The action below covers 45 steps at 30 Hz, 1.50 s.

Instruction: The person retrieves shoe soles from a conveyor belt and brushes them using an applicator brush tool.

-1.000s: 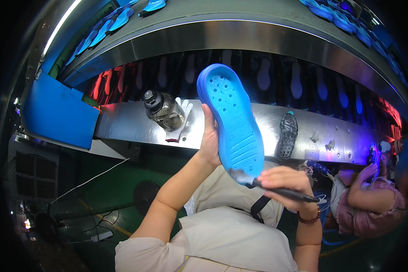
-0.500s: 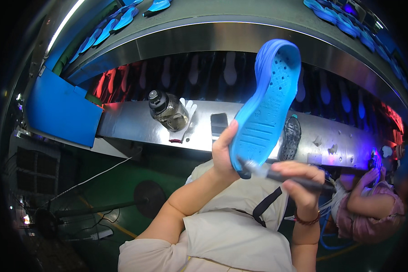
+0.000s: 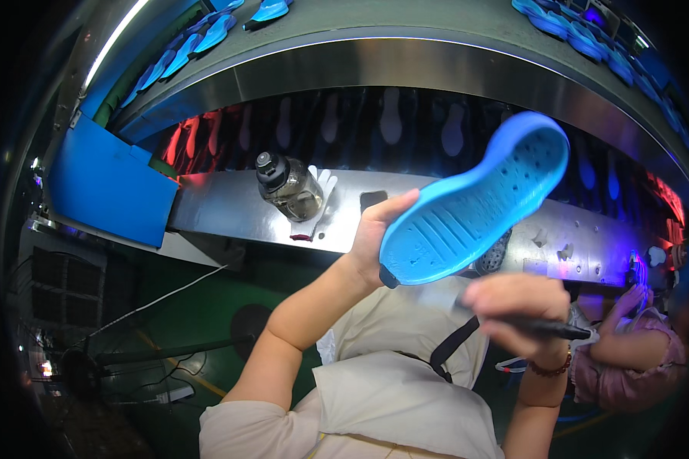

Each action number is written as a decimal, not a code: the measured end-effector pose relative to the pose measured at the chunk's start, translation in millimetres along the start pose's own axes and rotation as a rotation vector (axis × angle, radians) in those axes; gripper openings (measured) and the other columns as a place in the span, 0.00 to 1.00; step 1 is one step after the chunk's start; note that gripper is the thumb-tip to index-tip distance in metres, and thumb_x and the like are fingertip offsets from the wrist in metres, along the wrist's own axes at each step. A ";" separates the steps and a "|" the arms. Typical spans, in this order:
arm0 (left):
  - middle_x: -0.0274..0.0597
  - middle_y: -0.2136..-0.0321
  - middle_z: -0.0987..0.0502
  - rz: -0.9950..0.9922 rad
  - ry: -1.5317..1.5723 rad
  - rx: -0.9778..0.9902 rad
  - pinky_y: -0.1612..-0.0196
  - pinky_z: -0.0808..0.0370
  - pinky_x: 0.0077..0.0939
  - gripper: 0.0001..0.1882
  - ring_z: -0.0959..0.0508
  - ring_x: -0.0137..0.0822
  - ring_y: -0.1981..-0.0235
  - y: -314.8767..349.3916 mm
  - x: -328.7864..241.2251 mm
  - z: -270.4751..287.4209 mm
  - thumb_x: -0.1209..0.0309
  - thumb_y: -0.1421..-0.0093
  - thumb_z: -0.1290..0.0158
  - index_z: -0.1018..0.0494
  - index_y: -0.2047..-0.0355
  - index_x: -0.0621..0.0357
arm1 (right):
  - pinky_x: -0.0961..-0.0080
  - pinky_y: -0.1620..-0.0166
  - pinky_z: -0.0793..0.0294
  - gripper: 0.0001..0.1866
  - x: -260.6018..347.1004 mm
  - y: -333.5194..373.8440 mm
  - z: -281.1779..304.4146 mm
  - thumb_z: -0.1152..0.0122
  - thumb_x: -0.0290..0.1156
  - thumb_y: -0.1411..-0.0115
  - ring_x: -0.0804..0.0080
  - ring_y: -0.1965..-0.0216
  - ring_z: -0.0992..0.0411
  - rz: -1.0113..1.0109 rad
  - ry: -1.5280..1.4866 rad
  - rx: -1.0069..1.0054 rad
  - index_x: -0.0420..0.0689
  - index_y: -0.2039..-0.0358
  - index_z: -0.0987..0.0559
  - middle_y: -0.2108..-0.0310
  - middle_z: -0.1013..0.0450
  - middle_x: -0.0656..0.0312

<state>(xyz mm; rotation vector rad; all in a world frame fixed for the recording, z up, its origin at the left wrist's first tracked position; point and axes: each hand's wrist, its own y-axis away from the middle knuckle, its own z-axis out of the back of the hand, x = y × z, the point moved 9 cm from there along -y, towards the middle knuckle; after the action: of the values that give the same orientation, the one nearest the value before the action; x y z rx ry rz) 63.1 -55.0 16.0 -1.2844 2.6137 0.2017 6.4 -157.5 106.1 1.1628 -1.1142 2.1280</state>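
Note:
My left hand (image 3: pixel 369 237) grips a blue shoe sole (image 3: pixel 471 218) by its heel end, fingers mostly behind it and thumb along its edge. The sole's hollow, ribbed face with small holes is turned up, its toe slanting to the far right. A small black patch (image 3: pixel 390 276) shows at the heel. My right hand (image 3: pixel 520 306) is closed round a slim black-handled tool (image 3: pixel 547 327), just below and right of the sole. Its pale front end is smeared by motion, so its kind is unclear. The tool appears apart from the sole.
A dark bottle (image 3: pixel 291 191) stands by white gloves (image 3: pixel 325 187) on the metal ledge (image 3: pixel 222 203). Beyond my right hand lies a dark perforated sole (image 3: pixel 494 254). Blue soles (image 3: pixel 177 55) rest on the raised belt (image 3: pixel 375 15). Another person (image 3: pixel 635 344) sits at the right.
The blue sole has tilted clockwise, its toe swinging to the right and nearer. My right hand and the tool have shifted right and slightly down, away from the heel.

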 end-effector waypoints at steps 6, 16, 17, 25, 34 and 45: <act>0.52 0.59 0.29 0.351 -0.553 -0.181 0.57 0.29 0.28 0.24 0.27 0.36 0.60 8.2 14.0 13.3 0.59 0.43 0.54 0.35 0.53 0.66 | 0.76 0.65 0.28 0.10 5.3 -1.3 -18.0 0.36 0.22 0.59 0.67 0.67 0.26 0.082 0.389 0.364 0.44 0.71 0.22 0.68 0.24 0.63; 0.55 0.59 0.30 0.503 -0.842 -0.288 0.65 0.26 0.27 0.33 0.26 0.37 0.63 23.6 10.2 24.8 0.51 0.48 0.50 0.36 0.51 0.66 | 0.79 0.69 0.30 0.11 -16.1 5.4 5.7 0.37 0.23 0.57 0.70 0.70 0.26 -0.011 0.289 0.371 0.44 0.69 0.22 0.66 0.24 0.60; 0.55 0.60 0.29 0.515 -0.893 -0.263 0.65 0.26 0.27 0.33 0.25 0.37 0.64 25.3 8.6 20.2 0.51 0.48 0.50 0.36 0.52 0.66 | 0.77 0.66 0.27 0.11 -23.2 3.1 10.0 0.38 0.23 0.56 0.67 0.69 0.25 -0.054 0.302 0.384 0.43 0.69 0.22 0.66 0.24 0.60; 0.57 0.56 0.32 0.364 -0.570 -0.207 0.61 0.26 0.44 0.30 0.26 0.47 0.59 10.4 22.5 36.5 0.54 0.45 0.56 0.41 0.48 0.63 | 0.87 0.76 0.29 0.13 -49.1 23.3 28.1 0.38 0.19 0.54 0.80 0.78 0.27 -0.404 -0.143 0.040 0.37 0.64 0.22 0.71 0.24 0.54; 0.57 0.55 0.33 0.200 -0.347 -0.185 0.62 0.26 0.51 0.32 0.27 0.52 0.59 -12.2 25.4 53.5 0.55 0.46 0.56 0.44 0.46 0.61 | 0.81 0.70 0.30 0.08 -98.7 44.2 73.1 0.41 0.19 0.51 0.77 0.75 0.29 -0.106 0.449 -0.724 0.35 0.68 0.22 0.74 0.26 0.59; 0.56 0.46 0.43 -0.545 -0.092 0.274 0.48 0.40 0.56 0.35 0.40 0.56 0.46 -91.1 -194.4 -85.6 0.47 0.41 0.78 0.49 0.44 0.62 | 0.86 0.73 0.31 0.12 -122.0 47.3 84.3 0.43 0.27 0.47 0.79 0.79 0.31 -0.269 -0.046 -0.580 0.32 0.65 0.24 0.73 0.26 0.57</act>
<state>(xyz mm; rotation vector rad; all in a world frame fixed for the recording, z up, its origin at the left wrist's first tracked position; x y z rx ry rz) 238.9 19.1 146.5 -1.7598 2.0284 -0.1777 77.1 -256.1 8.7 1.0112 -1.3816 1.4420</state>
